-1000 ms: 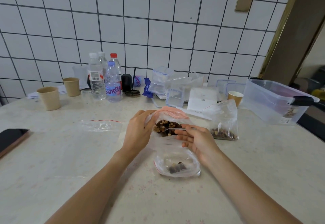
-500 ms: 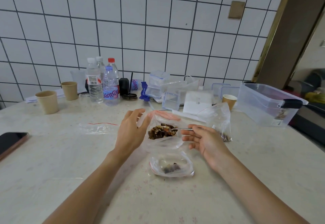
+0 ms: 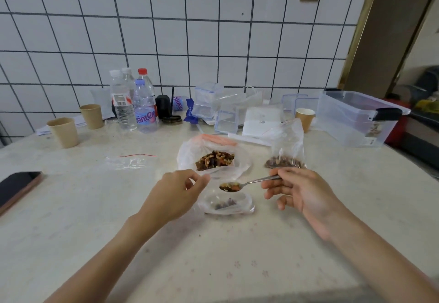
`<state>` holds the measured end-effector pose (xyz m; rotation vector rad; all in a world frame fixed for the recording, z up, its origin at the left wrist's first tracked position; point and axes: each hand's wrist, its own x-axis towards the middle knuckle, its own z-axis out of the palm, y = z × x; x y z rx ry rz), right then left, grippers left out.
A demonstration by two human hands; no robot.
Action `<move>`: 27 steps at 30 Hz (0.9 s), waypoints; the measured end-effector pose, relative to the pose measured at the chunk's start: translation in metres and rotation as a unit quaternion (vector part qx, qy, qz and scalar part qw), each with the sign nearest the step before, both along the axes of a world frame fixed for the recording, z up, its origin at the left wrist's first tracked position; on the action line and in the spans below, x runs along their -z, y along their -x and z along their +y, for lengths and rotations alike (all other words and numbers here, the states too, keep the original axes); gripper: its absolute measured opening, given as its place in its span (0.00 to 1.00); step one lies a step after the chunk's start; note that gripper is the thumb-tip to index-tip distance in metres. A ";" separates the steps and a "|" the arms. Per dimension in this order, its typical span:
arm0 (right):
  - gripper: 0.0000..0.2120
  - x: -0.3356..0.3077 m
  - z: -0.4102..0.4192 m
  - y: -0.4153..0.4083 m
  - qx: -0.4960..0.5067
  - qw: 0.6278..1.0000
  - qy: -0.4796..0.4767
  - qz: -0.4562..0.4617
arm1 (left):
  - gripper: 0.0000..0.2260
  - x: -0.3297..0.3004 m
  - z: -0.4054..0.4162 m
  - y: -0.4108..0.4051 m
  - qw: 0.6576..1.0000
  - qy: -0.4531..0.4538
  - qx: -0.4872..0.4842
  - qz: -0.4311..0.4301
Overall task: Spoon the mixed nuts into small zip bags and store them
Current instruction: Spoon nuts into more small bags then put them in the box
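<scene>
— Metal spoon (image 3: 240, 184), loaded with mixed nuts, is pinched in your right hand (image 3: 300, 189), level over the small zip bag (image 3: 225, 204).
— And my left hand (image 3: 177, 189)?
— Fingers pinch the bag's mouth, likely to keep it open; the nut supply bag (image 3: 213, 157) lies just behind.

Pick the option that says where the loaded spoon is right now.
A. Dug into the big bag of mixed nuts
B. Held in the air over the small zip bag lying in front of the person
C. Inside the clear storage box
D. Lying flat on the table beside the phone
B: the right hand holds the spoon, its bowl full of nuts, just above the small zip bag, clear of the big bag of mixed nuts.
</scene>
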<state>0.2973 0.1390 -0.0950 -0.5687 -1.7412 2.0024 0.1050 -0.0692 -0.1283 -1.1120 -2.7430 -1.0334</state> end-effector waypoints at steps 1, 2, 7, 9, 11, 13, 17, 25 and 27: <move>0.10 0.002 -0.002 -0.001 0.000 1.000 -0.010 -0.004 | 0.18 0.001 0.000 -0.004 1.000 0.004 0.006 -0.004; 0.10 0.004 -0.004 -0.001 -0.001 1.000 -0.023 -0.006 | 0.16 0.002 0.001 -0.007 1.000 -0.002 0.013 -0.010; 0.10 0.010 -0.018 -0.005 -0.061 0.974 -0.216 0.023 | 0.07 -0.001 0.004 -0.016 0.994 -0.072 0.053 -0.065; 0.10 0.010 -0.022 -0.011 -0.111 0.934 -0.339 0.022 | 0.07 -0.002 0.000 -0.018 0.988 -0.100 0.066 -0.099; 0.10 0.010 -0.025 -0.019 -0.146 0.874 -0.464 0.021 | 0.07 -0.004 -0.004 -0.019 0.982 -0.120 0.066 -0.133; 0.12 0.010 -0.026 -0.025 -0.150 0.813 -0.562 0.034 | 0.07 -0.005 -0.008 -0.018 0.980 -0.128 0.053 -0.145; 0.11 0.008 -0.024 -0.027 -0.120 0.819 -0.558 0.063 | 0.07 -0.005 -0.012 -0.017 0.982 -0.126 0.031 -0.135; 0.09 0.005 -0.009 0.002 -0.011 0.973 -0.207 0.104 | 0.18 -0.002 -0.015 0.003 0.990 -0.099 -0.012 -0.098; 0.09 0.001 -0.006 0.011 0.000 0.981 -0.174 0.091 | 0.25 0.001 -0.012 0.019 0.993 -0.068 -0.069 -0.074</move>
